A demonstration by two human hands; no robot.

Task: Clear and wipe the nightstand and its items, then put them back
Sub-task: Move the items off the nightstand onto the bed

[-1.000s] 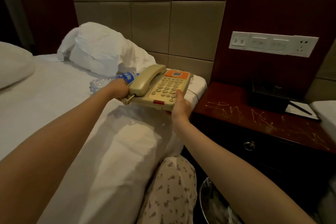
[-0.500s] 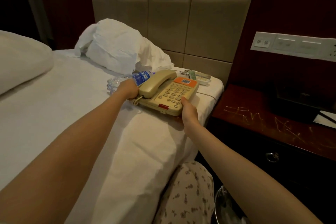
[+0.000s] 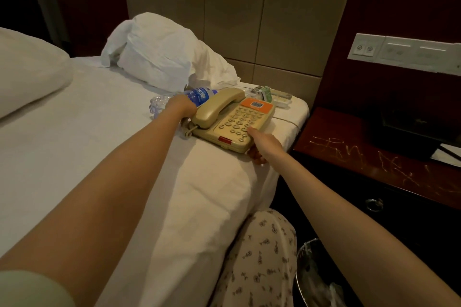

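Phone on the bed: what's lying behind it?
A water bottle lies on its side, partly hidden by the left hand and handset. To the right sit a green packet and a white tray, its contents too blurred to tell.

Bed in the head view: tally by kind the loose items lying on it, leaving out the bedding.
Telephone: 1
Water bottle: 1
White tray: 1
Green packet: 1
Total: 4
Other small pieces by the tray are too blurred to count.
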